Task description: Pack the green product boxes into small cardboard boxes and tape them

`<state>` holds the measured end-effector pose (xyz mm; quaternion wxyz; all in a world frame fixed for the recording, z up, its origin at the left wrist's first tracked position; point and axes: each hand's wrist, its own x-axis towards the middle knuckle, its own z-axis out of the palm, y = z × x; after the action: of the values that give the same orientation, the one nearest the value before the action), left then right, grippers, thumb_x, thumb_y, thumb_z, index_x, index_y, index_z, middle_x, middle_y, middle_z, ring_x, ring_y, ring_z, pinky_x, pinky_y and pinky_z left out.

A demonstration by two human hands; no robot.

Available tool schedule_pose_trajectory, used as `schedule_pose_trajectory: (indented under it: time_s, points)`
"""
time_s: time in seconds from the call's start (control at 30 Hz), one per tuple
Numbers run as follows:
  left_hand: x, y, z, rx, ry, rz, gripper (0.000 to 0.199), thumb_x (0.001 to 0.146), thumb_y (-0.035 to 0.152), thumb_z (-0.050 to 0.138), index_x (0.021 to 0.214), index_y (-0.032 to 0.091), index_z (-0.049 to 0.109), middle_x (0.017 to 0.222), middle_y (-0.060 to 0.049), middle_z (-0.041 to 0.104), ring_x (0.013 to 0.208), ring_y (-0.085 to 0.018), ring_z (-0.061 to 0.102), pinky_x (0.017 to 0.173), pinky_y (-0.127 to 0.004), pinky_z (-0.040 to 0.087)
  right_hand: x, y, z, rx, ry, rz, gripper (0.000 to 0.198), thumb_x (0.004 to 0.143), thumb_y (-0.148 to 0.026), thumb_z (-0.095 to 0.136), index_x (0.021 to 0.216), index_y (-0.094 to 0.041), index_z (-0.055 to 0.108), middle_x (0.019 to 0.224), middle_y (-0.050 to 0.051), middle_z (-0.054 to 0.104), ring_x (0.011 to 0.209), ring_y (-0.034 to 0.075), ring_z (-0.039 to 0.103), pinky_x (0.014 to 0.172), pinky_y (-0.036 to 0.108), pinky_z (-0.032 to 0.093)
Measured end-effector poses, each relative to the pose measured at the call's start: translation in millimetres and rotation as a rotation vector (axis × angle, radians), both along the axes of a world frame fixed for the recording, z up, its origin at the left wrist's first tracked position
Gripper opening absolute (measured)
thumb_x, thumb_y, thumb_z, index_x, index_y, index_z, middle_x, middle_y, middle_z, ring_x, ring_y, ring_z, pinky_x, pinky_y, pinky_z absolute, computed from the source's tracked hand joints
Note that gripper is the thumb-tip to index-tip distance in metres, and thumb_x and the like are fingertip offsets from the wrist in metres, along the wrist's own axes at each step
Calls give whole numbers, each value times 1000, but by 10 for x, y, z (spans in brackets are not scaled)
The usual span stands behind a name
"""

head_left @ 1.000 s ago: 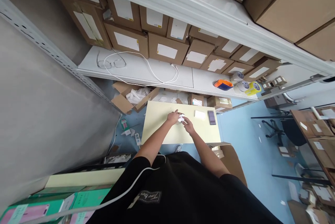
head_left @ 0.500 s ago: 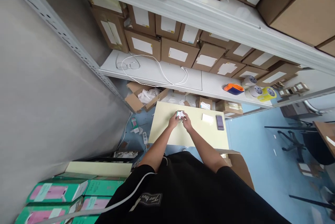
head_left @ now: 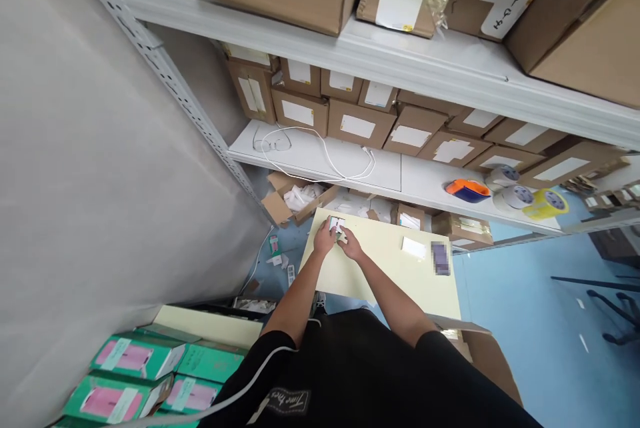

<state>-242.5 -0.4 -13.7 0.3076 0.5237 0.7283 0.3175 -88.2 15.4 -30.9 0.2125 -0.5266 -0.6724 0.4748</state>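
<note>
Over the pale yellow table, both hands meet at a small white box-like item with dark marks and a hint of green below it. My left hand is closed around its left side, with the thumb across the front. My right hand has its fingertips pinched at the lower right of the same item. The exact kind of item is too small to make out. To the right on the table lie a flat white box and a dark, pixelated rectangular thing.
Behind the table, a shelf bears glasses, a white cable, an orange-and-blue tape dispenser and tape rolls. Labelled cartons line it. An open carton stands left; green boxes are stacked lower left.
The camera view has shifted, so the shelves sit lower in the picture. My hands and the white item have moved left over the table, and the right hand's grip has slid lower.
</note>
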Motion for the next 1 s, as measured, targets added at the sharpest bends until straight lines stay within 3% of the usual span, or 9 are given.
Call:
schedule_pose_trajectory:
  time_s: [0.13,0.3,0.6,0.7,0.83,1.0]
  points:
    - [59,-44,84,51,137,-23,55,102,34,46,154,16,53,158,-19,50,145,-34,49,119,-50,42,303,-16,149,4,28,-26,73,82,-23,69,153,-31,52,159,8,51,151,29,43,117,52,45]
    - [260,-73,261,241,257,-18,51,102,40,46,145,18,61,161,-18,47,151,-39,39,122,-60,36,861,-52,406,93,62,-123,66,88,-25,66,152,-33,53,158,8,52,140,29,55,111,52,52]
    - [1358,-140,654,516,222,-291,51,103,27,41,153,21,51,148,-14,60,142,-29,51,121,-52,42,2282,105,868,407,-96,-502,65,89,-26,60,154,-21,50,151,14,59,142,31,54,121,54,43]
    - [1609,-125,891,547,244,-354,53,102,25,43,155,22,47,148,-13,60,141,-28,53,119,-50,44,2841,422,1186,543,-141,-582,69,91,-30,59,156,-16,45,154,17,55,145,33,49,123,55,40]
    - [1677,-142,1174,542,292,-377,56,101,24,44,157,24,45,147,-11,61,137,-29,57,117,-50,47,3461,1105,1672,659,-217,-641,69,94,-38,57,157,-13,42,156,18,52,149,34,43,126,55,33]
    - [1571,-424,1280,480,347,-274,60,99,26,45,159,30,42,146,-9,63,134,-30,60,116,-52,49,3686,1892,1965,599,-351,-489,91,85,-59,72,154,-6,43,160,25,43,153,41,30,127,55,23]
